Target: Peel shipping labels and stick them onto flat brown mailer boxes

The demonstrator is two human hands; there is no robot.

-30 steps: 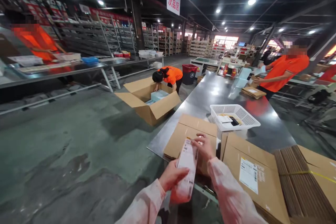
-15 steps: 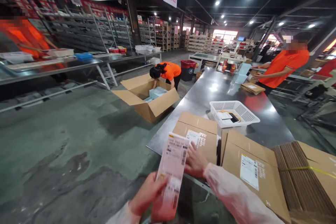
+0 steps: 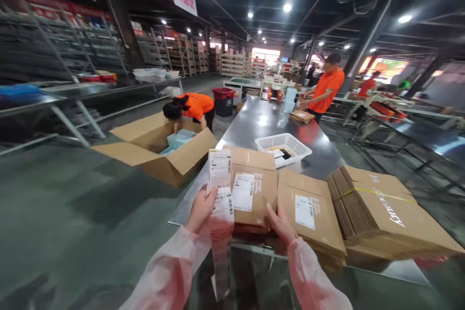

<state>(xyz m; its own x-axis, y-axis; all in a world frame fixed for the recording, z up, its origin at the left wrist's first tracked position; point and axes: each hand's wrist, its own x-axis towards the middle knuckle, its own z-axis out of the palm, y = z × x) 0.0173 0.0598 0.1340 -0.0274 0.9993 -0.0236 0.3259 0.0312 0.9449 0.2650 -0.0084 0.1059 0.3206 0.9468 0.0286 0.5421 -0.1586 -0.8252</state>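
Note:
A strip of printed shipping labels (image 3: 220, 174) is pinched between the thumb and fingers of my left hand (image 3: 203, 207), its lower end dangling below the table edge. Beside it lies a stack of flat cardboard boxes (image 3: 254, 162) with a shipping label (image 3: 243, 192) on its top one. My right hand (image 3: 282, 223) is at that stack's near right corner, thumb and fingers apart; whether it presses on the cardboard is hard to tell. To its right sits a second flat box stack (image 3: 321, 198), also with a label (image 3: 304, 212) on top.
A strapped bundle of flat boxes (image 3: 385, 203) stands at the table's right. Behind the stacks is a white basket (image 3: 303, 151) on the metal table (image 3: 250, 123). One person (image 3: 196, 104) bends over a large open carton (image 3: 181, 169); another person (image 3: 325, 89) stands by the table.
The view has swung right. My right hand has left the label on the left stack and moved to that stack's near right corner. The label strip stays in my left hand.

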